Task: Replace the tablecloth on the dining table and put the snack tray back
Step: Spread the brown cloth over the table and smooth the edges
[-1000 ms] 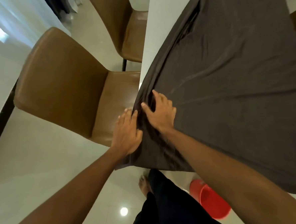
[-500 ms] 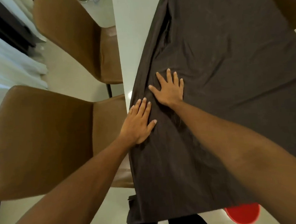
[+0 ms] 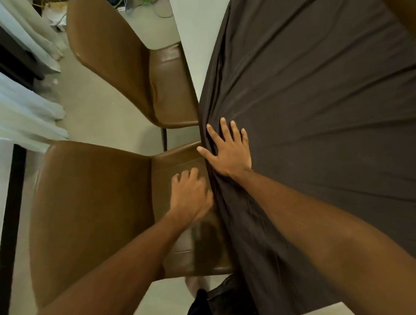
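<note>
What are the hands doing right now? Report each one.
Left hand: blurred, at the cloth edge over the chair; grip cannot be told.
Right hand: open, fingers spread, pressing the cloth.

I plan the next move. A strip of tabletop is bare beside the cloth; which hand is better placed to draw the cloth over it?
Probably the right hand: it lies flat on the tablecloth at the table edge, nearest the bare strip. The left hand is lower, over the chair seat.

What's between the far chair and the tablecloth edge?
Head view: a bare wedge of white tabletop separates the far chair from the dark tablecloth, narrowing toward the right hand.
</note>
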Demonstrator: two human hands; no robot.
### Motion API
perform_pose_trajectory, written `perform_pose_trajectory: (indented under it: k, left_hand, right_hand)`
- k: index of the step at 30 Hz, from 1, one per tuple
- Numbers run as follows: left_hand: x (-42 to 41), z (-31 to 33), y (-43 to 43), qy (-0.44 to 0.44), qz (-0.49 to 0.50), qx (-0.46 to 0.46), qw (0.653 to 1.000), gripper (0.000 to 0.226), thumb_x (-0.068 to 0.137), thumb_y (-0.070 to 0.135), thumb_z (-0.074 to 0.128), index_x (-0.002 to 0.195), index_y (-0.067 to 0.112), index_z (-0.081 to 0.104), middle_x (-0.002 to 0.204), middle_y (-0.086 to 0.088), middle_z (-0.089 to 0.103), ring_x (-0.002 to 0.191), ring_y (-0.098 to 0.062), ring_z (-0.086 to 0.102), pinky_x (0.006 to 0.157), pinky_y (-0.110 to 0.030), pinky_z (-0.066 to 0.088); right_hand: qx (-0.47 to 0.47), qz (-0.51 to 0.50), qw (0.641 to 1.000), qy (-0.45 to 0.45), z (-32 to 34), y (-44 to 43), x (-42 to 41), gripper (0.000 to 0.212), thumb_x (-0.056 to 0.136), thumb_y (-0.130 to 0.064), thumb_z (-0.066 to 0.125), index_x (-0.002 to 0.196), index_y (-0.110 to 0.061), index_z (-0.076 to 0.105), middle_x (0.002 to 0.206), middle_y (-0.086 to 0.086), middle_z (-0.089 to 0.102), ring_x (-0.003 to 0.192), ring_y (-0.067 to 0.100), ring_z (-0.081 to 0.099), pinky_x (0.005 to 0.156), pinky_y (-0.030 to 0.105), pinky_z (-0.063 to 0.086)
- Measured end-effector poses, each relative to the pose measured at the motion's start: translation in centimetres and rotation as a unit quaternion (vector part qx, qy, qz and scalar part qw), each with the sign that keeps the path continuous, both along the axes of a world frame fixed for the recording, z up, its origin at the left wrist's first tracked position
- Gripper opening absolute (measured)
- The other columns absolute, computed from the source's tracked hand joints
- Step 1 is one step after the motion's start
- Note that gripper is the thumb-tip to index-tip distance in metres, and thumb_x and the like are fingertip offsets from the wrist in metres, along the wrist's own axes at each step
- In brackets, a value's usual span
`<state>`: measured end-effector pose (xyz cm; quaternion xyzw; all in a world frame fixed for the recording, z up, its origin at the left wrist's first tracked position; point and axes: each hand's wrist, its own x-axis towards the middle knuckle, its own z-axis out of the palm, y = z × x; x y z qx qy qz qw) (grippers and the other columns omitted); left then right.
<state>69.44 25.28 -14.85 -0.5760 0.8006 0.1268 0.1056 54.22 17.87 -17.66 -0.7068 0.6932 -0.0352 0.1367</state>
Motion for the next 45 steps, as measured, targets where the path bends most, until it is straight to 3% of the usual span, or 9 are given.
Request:
perform_pose_trajectory:
  k: [4, 8, 10, 14, 17, 21, 28, 38, 45]
  left_hand:
    - [2.0, 0.8, -5.3, 0.107, 0.087, -0.027, 0.990, 0.022, 0.090, 0.031, 0.051, 0.094, 0.017, 0.067, 0.094, -0.005, 0.064, 0.088, -0.023, 0.061, 0.075, -0.039, 0.054]
    - [1.6, 1.5, -12.1, 0.206, 0.102, -0.048, 0.972, 0.027, 0.088, 0.016, 0.057, 0.114, 0.015, 0.066, 0.107, -0.006, 0.066, 0.100, -0.023, 0.060, 0.087, -0.040, 0.053]
    - [1.0, 2.2, -16.2, 0.240, 0.098, -0.078, 0.963, 0.032, 0.087, 0.012, 0.056, 0.117, 0.013, 0.067, 0.113, -0.008, 0.067, 0.106, -0.026, 0.060, 0.092, -0.041, 0.052]
    - [-1.1, 2.7, -23.3, 0.203, 0.043, -0.069, 0.976, 0.040, 0.089, 0.021, 0.055, 0.128, 0.014, 0.062, 0.124, -0.012, 0.062, 0.117, -0.032, 0.054, 0.097, -0.042, 0.046]
    - [-3.6, 2.7, -28.4, 0.206, 0.028, -0.044, 0.977, 0.049, 0.092, 0.028, 0.057, 0.140, 0.021, 0.052, 0.133, -0.013, 0.055, 0.123, -0.033, 0.051, 0.102, -0.044, 0.044]
    - [-7.1, 1.8, -35.9, 0.213, 0.043, -0.001, 0.976, 0.054, 0.096, 0.034, 0.052, 0.148, 0.031, 0.041, 0.134, -0.017, 0.048, 0.123, -0.037, 0.049, 0.104, -0.047, 0.043]
    - [-10.1, 0.2, -44.9, 0.184, 0.020, -0.057, 0.981, 0.043, 0.094, 0.018, 0.049, 0.137, 0.017, 0.047, 0.123, -0.018, 0.054, 0.108, -0.041, 0.058, 0.084, -0.043, 0.046]
    - [-1.1, -1.9, -48.0, 0.111, 0.066, -0.126, 0.984, 0.054, 0.100, 0.027, 0.043, 0.152, 0.015, 0.034, 0.131, -0.018, 0.055, 0.112, -0.040, 0.058, 0.084, -0.047, 0.049]
    - [0.4, -1.5, -45.4, 0.093, 0.099, -0.114, 0.984, 0.056, 0.101, 0.028, 0.043, 0.154, 0.015, 0.029, 0.132, -0.017, 0.055, 0.109, -0.038, 0.060, 0.079, -0.043, 0.049]
  right_hand:
    - [-0.031, 0.002, 0.999, -0.041, -0.1, 2.3, 1.4, 0.077, 0.096, -0.073, 0.019, 0.160, -0.030, 0.021, 0.169, 0.003, 0.011, 0.156, 0.025, 0.005, 0.125, 0.050, 0.006]
    - [-0.049, -0.024, 0.992, -0.117, 0.1, 3.7, 2.5, 0.068, 0.099, -0.063, 0.032, 0.157, -0.028, 0.030, 0.165, 0.000, 0.028, 0.151, 0.021, 0.022, 0.122, 0.046, 0.021]
    - [-0.081, -0.064, 0.977, -0.188, 0.4, 2.0, 1.2, 0.060, 0.099, -0.059, 0.040, 0.150, -0.029, 0.040, 0.153, -0.003, 0.044, 0.137, 0.020, 0.041, 0.109, 0.042, 0.035]
    - [-0.152, -0.058, 0.962, -0.218, 1.0, -5.6, -3.0, 0.040, 0.095, -0.030, 0.054, 0.134, -0.022, 0.056, 0.130, 0.000, 0.056, 0.112, 0.022, 0.052, 0.093, 0.046, 0.049]
    - [-0.149, -0.059, 0.976, -0.148, 1.4, -13.1, -6.0, 0.043, 0.093, -0.023, 0.056, 0.136, -0.019, 0.054, 0.139, 0.002, 0.053, 0.122, 0.026, 0.049, 0.099, 0.049, 0.047]
    - [-0.110, -0.104, 0.983, -0.102, 1.2, -22.5, -8.6, 0.049, 0.099, -0.034, 0.052, 0.147, -0.022, 0.046, 0.157, 0.004, 0.040, 0.143, 0.027, 0.035, 0.112, 0.050, 0.037]
    - [-0.044, -0.135, 0.990, -0.017, -0.9, -32.9, -8.3, 0.062, 0.101, -0.061, 0.029, 0.158, -0.035, 0.026, 0.169, 0.004, 0.011, 0.155, 0.027, 0.006, 0.124, 0.054, 0.001]
    - [-0.047, -0.066, 0.997, 0.003, -1.3, -36.7, -0.1, 0.077, 0.093, -0.077, 0.022, 0.159, -0.038, 0.017, 0.170, 0.006, 0.003, 0.156, 0.028, -0.001, 0.123, 0.054, -0.004]
    - [-0.106, -0.088, 0.988, -0.073, -1.3, -34.5, 1.5, 0.077, 0.094, -0.073, 0.034, 0.158, -0.031, 0.026, 0.167, 0.008, 0.020, 0.155, 0.023, 0.013, 0.126, 0.046, 0.005]
